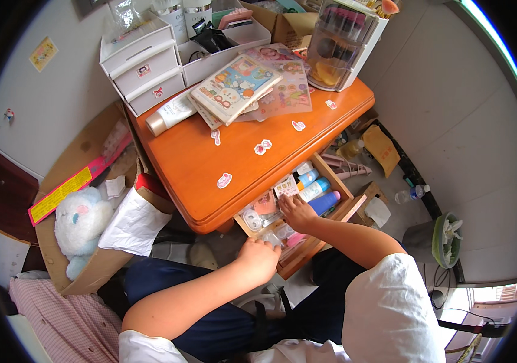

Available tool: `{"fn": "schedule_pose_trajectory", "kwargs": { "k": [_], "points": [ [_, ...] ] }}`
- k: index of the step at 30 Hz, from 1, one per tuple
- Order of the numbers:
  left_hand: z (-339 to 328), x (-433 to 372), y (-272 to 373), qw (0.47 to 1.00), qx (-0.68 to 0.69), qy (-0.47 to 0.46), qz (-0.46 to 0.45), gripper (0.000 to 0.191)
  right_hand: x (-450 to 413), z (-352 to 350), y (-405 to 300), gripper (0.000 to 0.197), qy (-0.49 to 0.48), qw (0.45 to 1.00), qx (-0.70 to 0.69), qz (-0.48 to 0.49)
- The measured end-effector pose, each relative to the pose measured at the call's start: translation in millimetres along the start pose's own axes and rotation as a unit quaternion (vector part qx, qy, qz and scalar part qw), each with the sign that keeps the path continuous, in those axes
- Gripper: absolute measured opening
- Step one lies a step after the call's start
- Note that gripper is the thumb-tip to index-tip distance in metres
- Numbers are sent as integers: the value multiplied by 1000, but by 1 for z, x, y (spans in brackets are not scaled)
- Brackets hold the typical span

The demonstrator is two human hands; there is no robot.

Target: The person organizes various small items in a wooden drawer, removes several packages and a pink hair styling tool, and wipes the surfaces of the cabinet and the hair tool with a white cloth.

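Note:
A wooden drawer [343, 209] is pulled out below the orange wooden tabletop [195, 172]. My right hand [298, 213] reaches inside it, fingertips at a small white printed card [286, 186]; whether they grip it is hidden. Near them lie a pink printed card [264, 203] and a round white case [252, 219]. Along the drawer's right side sit a blue tube with a pink cap [324, 203] and a light blue and white bottle [315, 189]. My left hand [260, 256] is curled at the drawer's near left corner, beside clear plastic [271, 237]; its grip is hidden.
A white drawer unit [149, 68], a tube [171, 112], printed booklets [235, 88] and a clear-fronted organizer [340, 45] stand or lie on the tabletop. At left is a cardboard box [104, 272] with a plush toy [79, 222]. A waste bin [421, 238] stands right.

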State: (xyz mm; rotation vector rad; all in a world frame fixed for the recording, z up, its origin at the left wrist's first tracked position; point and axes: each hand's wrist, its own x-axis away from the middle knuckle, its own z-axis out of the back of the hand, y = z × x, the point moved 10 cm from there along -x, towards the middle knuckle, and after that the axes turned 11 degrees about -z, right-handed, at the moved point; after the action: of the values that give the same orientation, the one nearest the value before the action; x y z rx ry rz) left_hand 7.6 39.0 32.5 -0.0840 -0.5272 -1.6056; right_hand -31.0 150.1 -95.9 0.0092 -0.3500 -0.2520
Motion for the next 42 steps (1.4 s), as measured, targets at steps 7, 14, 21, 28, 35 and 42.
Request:
{"fn": "schedule_pose_trajectory", "kwargs": {
  "k": [7,14,21,28,35,42],
  "points": [
    [-3,-3,2,1000,-14,-12,-2,43,-17,-7,31,62,-28,927,-365,-81],
    [-1,-5,0,1000,-15,-11,0,42,-39,-3,92,24,108,647,-737,-164],
    [-3,-2,-2,1000,-17,-7,3,41,-6,-12,71,19,64,607,-766,-200],
    [-4,-6,4,1000,-21,-14,-9,41,10,-34,62,24,-54,766,-618,-171],
    [-12,-10,2,1000,-20,-22,-2,40,18,4,63,29,-53,880,-424,-207],
    [7,-30,-18,992,114,54,30,40,15,23,78,56,23,943,-232,-237]
  ]
}}
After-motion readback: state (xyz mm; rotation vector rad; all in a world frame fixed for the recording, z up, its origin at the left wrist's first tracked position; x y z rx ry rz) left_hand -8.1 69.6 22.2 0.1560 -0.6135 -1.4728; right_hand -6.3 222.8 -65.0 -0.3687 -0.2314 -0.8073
